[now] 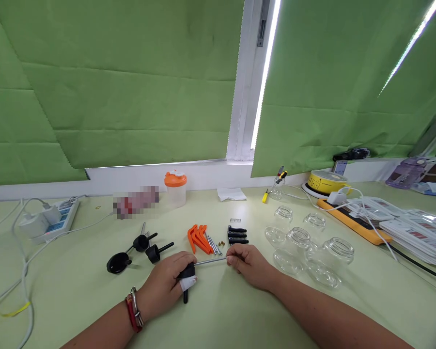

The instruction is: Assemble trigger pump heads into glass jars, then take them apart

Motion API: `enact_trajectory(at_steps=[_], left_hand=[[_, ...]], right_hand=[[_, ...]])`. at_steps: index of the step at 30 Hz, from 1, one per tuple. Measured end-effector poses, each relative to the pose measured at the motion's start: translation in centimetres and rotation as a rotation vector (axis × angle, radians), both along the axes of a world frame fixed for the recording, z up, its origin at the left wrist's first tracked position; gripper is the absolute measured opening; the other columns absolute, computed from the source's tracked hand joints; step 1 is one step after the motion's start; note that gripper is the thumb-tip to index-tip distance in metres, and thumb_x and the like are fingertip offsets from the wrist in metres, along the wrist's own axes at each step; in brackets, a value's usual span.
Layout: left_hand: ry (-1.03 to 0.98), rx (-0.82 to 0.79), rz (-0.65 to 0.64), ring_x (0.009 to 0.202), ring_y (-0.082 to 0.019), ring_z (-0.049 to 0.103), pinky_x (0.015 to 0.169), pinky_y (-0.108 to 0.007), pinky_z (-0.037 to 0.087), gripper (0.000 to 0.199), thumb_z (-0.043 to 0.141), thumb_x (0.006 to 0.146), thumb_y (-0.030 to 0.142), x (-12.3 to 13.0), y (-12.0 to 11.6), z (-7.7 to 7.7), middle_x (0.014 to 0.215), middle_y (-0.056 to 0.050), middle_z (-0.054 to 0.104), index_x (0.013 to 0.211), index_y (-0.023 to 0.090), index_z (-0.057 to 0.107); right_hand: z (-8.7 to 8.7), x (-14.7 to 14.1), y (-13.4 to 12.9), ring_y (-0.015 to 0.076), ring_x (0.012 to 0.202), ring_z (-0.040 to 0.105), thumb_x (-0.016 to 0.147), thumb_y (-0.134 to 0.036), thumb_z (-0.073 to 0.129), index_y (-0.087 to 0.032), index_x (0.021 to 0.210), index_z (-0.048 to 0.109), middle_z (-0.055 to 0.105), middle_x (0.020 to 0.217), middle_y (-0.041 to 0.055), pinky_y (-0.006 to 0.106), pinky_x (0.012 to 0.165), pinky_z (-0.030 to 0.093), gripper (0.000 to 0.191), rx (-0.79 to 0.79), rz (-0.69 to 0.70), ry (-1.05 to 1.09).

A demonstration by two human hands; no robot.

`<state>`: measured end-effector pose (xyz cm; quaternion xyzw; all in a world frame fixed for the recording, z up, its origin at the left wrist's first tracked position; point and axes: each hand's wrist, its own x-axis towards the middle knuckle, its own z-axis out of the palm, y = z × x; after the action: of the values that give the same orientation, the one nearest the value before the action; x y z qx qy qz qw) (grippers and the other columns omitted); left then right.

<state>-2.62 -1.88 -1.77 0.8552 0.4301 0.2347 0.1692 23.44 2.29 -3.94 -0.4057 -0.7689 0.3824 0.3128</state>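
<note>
My left hand (170, 278) is closed around a black plastic cap (187, 272) with a short black stem pointing toward me. A thin metal rod (210, 261) runs from this cap to the right. At the rod's far end, my right hand (252, 265) pinches with thumb and fingers; a small part in the fingertips cannot be made out. Three similar black parts with rods, including a round black cap (118, 262), lie left of my left hand. Beyond my hands are orange curved levers (199, 238), screws (214, 245), tiny brass pieces (221, 243), black plastic parts (237, 235) and springs (235, 220).
Several clear glass jars (298, 237) stand to the right. Behind them are screwdrivers (276, 184), a yellow round tin (325, 181) and an orange power strip (356, 222). An orange-lidded cup (175, 189) stands at the back; cables and a white power strip (60, 223) lie left.
</note>
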Motion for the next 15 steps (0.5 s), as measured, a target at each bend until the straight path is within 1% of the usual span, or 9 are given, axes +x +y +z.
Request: enact_trajectory(at_steps=[3, 6, 8, 10, 11, 15], left_hand=[[0.119, 0.230, 0.092, 0.103, -0.024, 0.052, 0.090, -0.041, 0.038, 0.027, 0.047, 0.083, 0.021, 0.0, 0.2, 0.2, 0.114, -0.010, 0.060, 0.109, 0.019, 0.055], [0.232, 0.384, 0.285, 0.100, -0.027, 0.053, 0.089, -0.046, 0.034, 0.023, 0.048, 0.081, 0.019, 0.0, 0.6, 0.5, 0.108, -0.011, 0.062, 0.101, 0.016, 0.059], [0.300, 0.443, 0.418, 0.103, -0.029, 0.051, 0.090, -0.049, 0.032, 0.019, 0.048, 0.079, 0.020, -0.2, 0.7, 0.6, 0.108, -0.013, 0.061, 0.093, 0.015, 0.061], [0.365, 0.465, 0.502, 0.106, -0.030, 0.049, 0.092, -0.050, 0.030, 0.016, 0.048, 0.079, 0.021, -0.3, 0.9, 0.6, 0.110, -0.013, 0.060, 0.086, 0.015, 0.062], [0.393, 0.466, 0.525, 0.108, -0.031, 0.048, 0.093, -0.051, 0.029, 0.016, 0.048, 0.079, 0.022, -0.4, 1.0, 0.6, 0.111, -0.013, 0.060, 0.083, 0.015, 0.062], [0.454, 0.455, 0.569, 0.109, -0.030, 0.047, 0.098, -0.053, 0.023, 0.017, 0.047, 0.079, 0.024, -0.4, 1.4, 0.3, 0.111, -0.013, 0.060, 0.078, 0.016, 0.062]], right_hand=[[1.0, 0.3, 0.8, 0.0127, 0.064, 0.051, 0.088, -0.031, 0.041, -0.020, 0.091, 0.060, 0.058, 0.073, 0.0003, 0.024, 0.061, 0.041, 0.022, 0.136, -0.113, -0.011], [2.6, 0.6, 2.7, 0.0155, 0.079, 0.055, 0.089, -0.027, 0.038, -0.019, 0.091, 0.061, 0.063, 0.087, 0.0038, 0.027, 0.073, 0.042, 0.024, 0.322, -0.274, -0.080], [3.5, 0.5, 4.4, 0.0164, 0.088, 0.055, 0.088, -0.022, 0.037, -0.018, 0.091, 0.061, 0.063, 0.094, 0.0054, 0.027, 0.080, 0.041, 0.024, 0.393, -0.361, -0.209], [4.0, 0.2, 6.1, 0.0172, 0.100, 0.052, 0.087, -0.017, 0.037, -0.019, 0.097, 0.061, 0.063, 0.104, 0.0056, 0.027, 0.087, 0.038, 0.026, 0.390, -0.415, -0.406], [4.1, -0.1, 7.0, 0.0177, 0.104, 0.050, 0.086, -0.016, 0.038, -0.019, 0.101, 0.061, 0.062, 0.109, 0.0051, 0.027, 0.089, 0.036, 0.027, 0.375, -0.420, -0.505], [3.1, -1.1, 9.7, 0.0235, 0.107, 0.050, 0.082, -0.013, 0.045, -0.019, 0.104, 0.063, 0.063, 0.112, 0.0066, 0.032, 0.087, 0.036, 0.029, 0.310, -0.416, -0.641]])
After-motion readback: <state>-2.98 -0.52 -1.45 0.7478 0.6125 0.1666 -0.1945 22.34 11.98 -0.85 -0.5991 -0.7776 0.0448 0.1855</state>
